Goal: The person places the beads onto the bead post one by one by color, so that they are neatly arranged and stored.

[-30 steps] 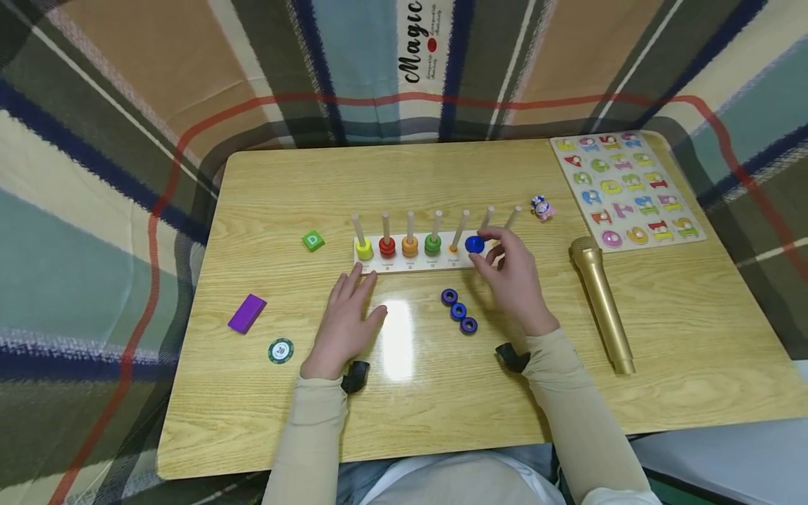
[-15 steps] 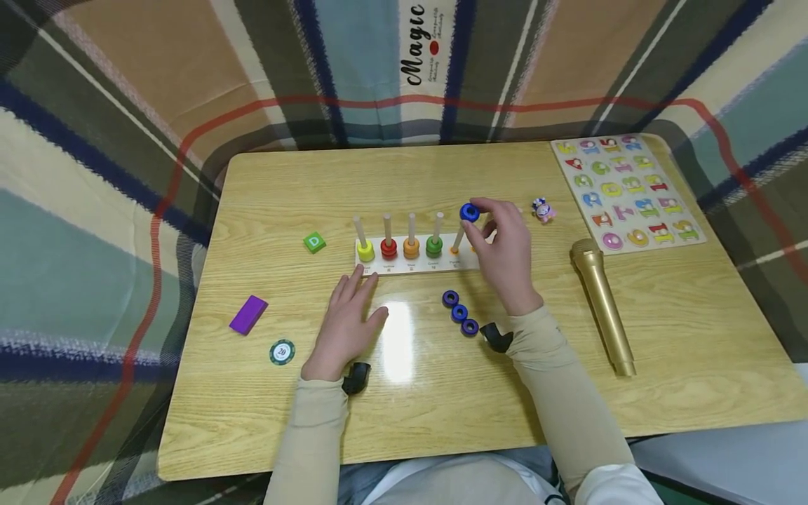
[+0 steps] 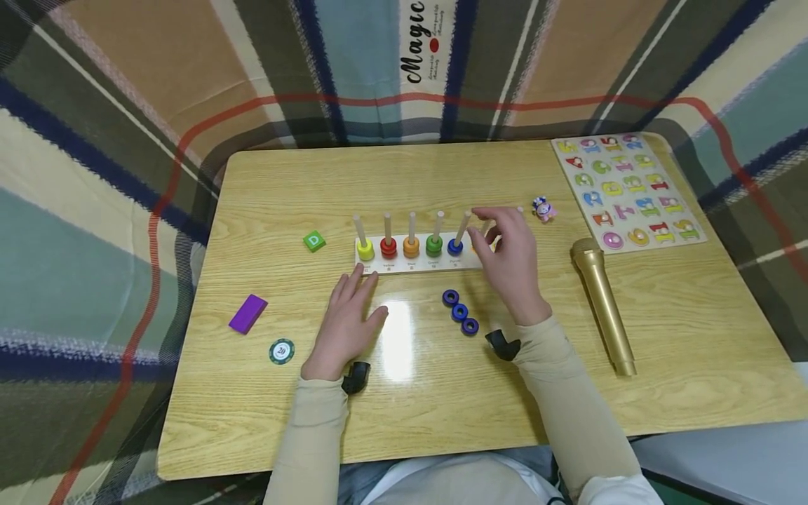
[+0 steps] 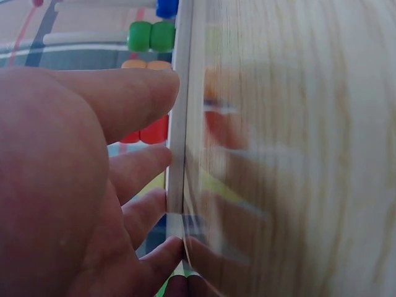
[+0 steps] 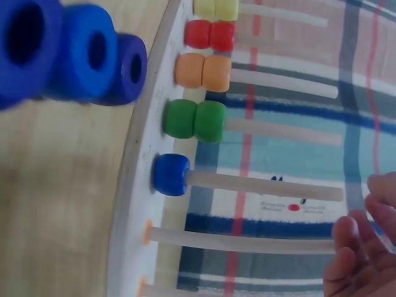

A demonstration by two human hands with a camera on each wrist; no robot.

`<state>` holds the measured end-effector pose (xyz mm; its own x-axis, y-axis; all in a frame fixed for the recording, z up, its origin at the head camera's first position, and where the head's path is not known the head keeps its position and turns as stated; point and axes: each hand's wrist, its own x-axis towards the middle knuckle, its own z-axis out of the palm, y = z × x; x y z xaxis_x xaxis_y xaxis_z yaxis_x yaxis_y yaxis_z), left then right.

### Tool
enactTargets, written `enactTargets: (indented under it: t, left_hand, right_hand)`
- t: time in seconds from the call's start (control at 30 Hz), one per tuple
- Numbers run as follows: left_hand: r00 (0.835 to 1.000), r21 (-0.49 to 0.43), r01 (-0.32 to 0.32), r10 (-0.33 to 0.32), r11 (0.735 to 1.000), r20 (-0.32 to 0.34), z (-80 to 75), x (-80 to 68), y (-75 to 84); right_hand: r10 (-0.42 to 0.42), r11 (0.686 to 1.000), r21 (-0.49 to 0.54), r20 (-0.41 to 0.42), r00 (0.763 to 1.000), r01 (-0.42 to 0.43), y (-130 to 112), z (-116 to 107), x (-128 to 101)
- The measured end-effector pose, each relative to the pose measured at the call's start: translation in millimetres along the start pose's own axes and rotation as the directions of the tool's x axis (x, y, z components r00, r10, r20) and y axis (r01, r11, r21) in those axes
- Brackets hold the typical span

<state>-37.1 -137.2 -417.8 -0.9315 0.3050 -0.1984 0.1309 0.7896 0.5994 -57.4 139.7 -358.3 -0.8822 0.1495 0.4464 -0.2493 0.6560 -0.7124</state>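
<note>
A white peg board (image 3: 404, 268) carries a row of upright wooden pegs. Yellow (image 3: 365, 250), red (image 3: 388, 247), orange (image 3: 411, 247) and green rings (image 3: 433, 245) sit in pairs on four neighbouring pegs. One blue ring (image 3: 455, 247) (image 5: 171, 175) is at the bottom of the peg beside green. My right hand (image 3: 510, 263) hovers above the board's right end, fingers loosely bent around nothing, hiding part of the farther pegs. Spread fingers of my left hand (image 3: 344, 326) touch the front edge near the left corner. Three blue rings (image 3: 459, 313) lie on the table before the board.
A gold microphone (image 3: 602, 305) lies right of my right arm. Behind it are a picture board (image 3: 628, 193) and a small figurine (image 3: 543, 208). Leftward lie a green letter block (image 3: 314, 241), a purple block (image 3: 248, 313) and a round chip marked 20 (image 3: 281, 351).
My right hand has carried a blue ring leftward and up to the peg beside green, then let it go; the ring has dropped to the base. My left hand stays in place.
</note>
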Motion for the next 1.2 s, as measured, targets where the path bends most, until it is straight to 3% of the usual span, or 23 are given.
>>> enactTargets:
  t: [0.07,0.13,0.2,0.33,0.4,0.47,0.6,0.77,0.87,0.97,1.07,1.2]
  left_hand:
    - [1.000,0.003,0.000,0.000,1.000,-0.001,-0.1,0.1,0.2]
    - [1.000,0.005,0.000,0.000,1.000,0.000,0.1,0.3,0.1]
    - [1.000,0.004,0.000,0.000,1.000,0.001,-0.1,0.5,0.3]
    - [1.000,0.003,0.001,-0.001,1.000,-0.005,-0.7,0.1,0.8]
    - [1.000,0.000,0.002,-0.002,1.000,-0.010,-1.3,-0.2,0.8]
    - [1.000,-0.004,0.003,-0.003,1.000,-0.012,-1.3,-0.3,0.7]
    - [1.000,-0.001,0.000,0.000,1.000,-0.008,-0.1,-0.1,0.2]
    - [1.000,0.005,0.000,0.000,1.000,-0.007,0.3,-0.2,1.0]
    - [1.000,0.004,0.001,-0.001,1.000,-0.008,-0.5,-0.4,1.8]
    - [1.000,0.008,-0.001,0.001,1.000,-0.009,-0.6,-0.3,2.0]
    - [1.000,0.010,0.002,-0.002,1.000,-0.006,0.1,-0.2,1.4]
    - [1.000,0.007,0.006,-0.006,1.000,-0.006,1.4,-0.4,0.8]
  right_hand:
    - [0.036,0.999,-0.027,0.066,0.997,-0.035,0,-2,-8]
    - [0.103,0.992,-0.095,0.179,0.978,-0.087,2,-3,-19]
    - [0.190,0.971,-0.198,0.307,0.933,-0.133,3,-3,-32]
    - [0.345,0.912,-0.375,0.487,0.802,-0.164,4,0,-55]
    - [0.383,0.895,-0.414,0.515,0.767,-0.168,5,3,-62]
    - [0.402,0.884,-0.434,0.520,0.753,-0.173,5,4,-66]
    - [0.396,0.885,-0.426,0.481,0.782,-0.187,8,0,-67]
    - [0.321,0.928,-0.306,0.365,0.874,-0.213,13,-12,-56]
    - [0.221,0.961,-0.229,0.288,0.932,-0.157,14,-18,-45]
    - [0.121,0.984,-0.155,0.210,0.970,-0.089,11,-21,-31]
    - [0.067,0.993,-0.102,0.119,0.991,-0.055,5,-20,-17]
    - [0.049,0.996,-0.069,0.011,0.999,-0.048,-3,-11,0]
